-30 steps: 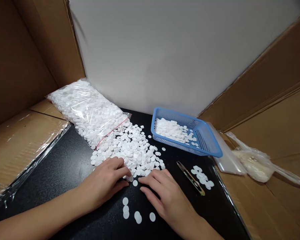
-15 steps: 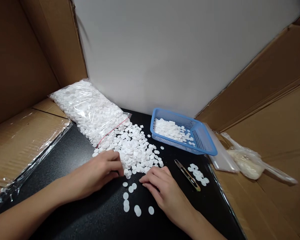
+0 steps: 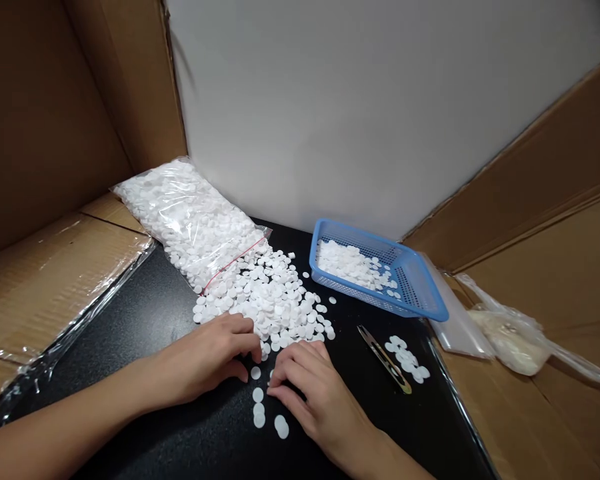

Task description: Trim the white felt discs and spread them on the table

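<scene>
A loose pile of small white discs (image 3: 267,303) spills across the black table (image 3: 145,320) from a clear plastic bag of discs (image 3: 190,223). My left hand (image 3: 215,360) lies palm down at the pile's near edge, its fingers curled onto the discs. My right hand (image 3: 313,393) rests beside it, fingers bent down over a few discs near the table's front. Several separated discs (image 3: 265,413) lie between the two hands. What the fingertips press on is hidden.
A blue basket (image 3: 420,293) with white discs in it stands at the back right. Metal snips (image 3: 386,360) and a small cluster of discs (image 3: 405,357) lie right of my hand. Cardboard walls surround the table; a bag of pale material (image 3: 510,337) lies on the right cardboard.
My right hand has drawn back toward me and to the left, covering some of the separated discs. The left hand stayed at the pile's edge, sliding slightly. The camera view shifted a little.
</scene>
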`<state>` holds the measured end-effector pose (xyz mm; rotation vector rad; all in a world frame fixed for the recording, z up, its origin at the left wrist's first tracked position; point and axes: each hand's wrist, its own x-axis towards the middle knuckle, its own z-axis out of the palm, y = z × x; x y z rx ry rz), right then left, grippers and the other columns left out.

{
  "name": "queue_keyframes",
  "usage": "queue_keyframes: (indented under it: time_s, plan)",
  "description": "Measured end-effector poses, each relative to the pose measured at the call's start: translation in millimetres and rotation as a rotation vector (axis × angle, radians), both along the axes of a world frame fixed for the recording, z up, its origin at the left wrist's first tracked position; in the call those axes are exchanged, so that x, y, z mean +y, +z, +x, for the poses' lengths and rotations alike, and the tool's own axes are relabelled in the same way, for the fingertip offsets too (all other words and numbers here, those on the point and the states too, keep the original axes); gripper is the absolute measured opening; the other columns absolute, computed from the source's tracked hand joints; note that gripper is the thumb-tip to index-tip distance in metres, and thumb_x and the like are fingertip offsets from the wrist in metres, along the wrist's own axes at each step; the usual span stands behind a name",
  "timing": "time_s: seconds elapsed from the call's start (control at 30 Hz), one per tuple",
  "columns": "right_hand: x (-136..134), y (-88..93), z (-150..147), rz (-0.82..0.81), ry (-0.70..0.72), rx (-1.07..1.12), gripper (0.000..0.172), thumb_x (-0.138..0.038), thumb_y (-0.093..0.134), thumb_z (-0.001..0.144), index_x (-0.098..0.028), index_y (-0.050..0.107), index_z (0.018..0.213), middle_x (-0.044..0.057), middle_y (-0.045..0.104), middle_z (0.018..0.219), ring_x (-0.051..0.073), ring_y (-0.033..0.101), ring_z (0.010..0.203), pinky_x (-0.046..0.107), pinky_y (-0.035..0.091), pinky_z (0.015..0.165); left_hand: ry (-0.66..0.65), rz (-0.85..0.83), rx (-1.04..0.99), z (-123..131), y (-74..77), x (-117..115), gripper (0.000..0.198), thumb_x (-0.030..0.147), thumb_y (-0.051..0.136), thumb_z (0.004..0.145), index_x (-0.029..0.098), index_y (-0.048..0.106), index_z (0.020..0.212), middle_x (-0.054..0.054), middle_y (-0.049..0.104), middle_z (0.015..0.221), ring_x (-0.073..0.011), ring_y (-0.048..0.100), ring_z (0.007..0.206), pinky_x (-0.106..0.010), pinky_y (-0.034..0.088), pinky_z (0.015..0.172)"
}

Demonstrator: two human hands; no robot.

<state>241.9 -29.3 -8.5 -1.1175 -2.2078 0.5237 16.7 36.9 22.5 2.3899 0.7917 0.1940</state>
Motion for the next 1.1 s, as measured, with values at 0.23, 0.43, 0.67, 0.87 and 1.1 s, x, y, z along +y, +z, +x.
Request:
queue_keyframes:
  time_s: [0.23,0.43,0.67,0.87,1.1]
  plan:
    - [0,0.6,18,0.097,0.017,-0.071,0.022,-0.005,0.044,0.096,-0.02,0.059,0.093,0.004,0.065,0.081,0.018,0.059,0.074,0.03,0.05,0.068,-0.064,0.158,-0.025,6,-13.1,-3,0.01,0.019,0.075,0.087,0.022,0.065,0.088,0.0,0.061,0.087,-0.02,0.059,0.085,-0.029,0.04,0.073]
    - [-4,10.8,16,-0.136,0.081,0.026,0.021,-0.009,0.051,0.094,-0.02,0.066,0.103,0.003,0.069,0.086,0.016,0.066,0.077,0.026,0.055,0.07,-0.121,0.16,-0.062,5,-5.9,0,0.011,0.015,0.062,0.095,0.021,0.064,0.086,-0.001,0.062,0.084,-0.0185,0.059,0.081,-0.029,0.04,0.076]
    - [2,-2.3,7,-0.094,-0.006,-0.057,0.021,-0.013,0.056,0.096,-0.021,0.073,0.107,0.003,0.063,0.084,0.014,0.064,0.069,0.024,0.052,0.063,-0.136,-0.098,-0.038,2,12.4,2,0.012,0.022,0.062,0.097,0.022,0.071,0.089,-0.001,0.064,0.083,-0.017,0.062,0.083,-0.024,0.044,0.074]
    - [4,4.1,9,-0.237,-0.099,0.063,0.017,-0.007,0.059,0.092,-0.021,0.066,0.085,0.001,0.064,0.084,0.015,0.064,0.076,0.025,0.051,0.068,0.126,-0.065,-0.118,0,6.1,9,0.014,0.016,0.051,0.1,0.02,0.065,0.101,-0.003,0.068,0.097,-0.0175,0.063,0.089,-0.026,0.045,0.078]
    - [3,3.6,17,-0.289,-0.079,0.097,0.033,-0.008,0.04,0.098,-0.02,0.069,0.107,0.002,0.06,0.082,0.013,0.059,0.058,0.025,0.052,0.058,0.135,-0.025,-0.13,1,-0.8,10,0.018,0.015,0.049,0.099,0.021,0.065,0.104,-0.003,0.068,0.1,-0.0181,0.064,0.09,-0.027,0.046,0.078]
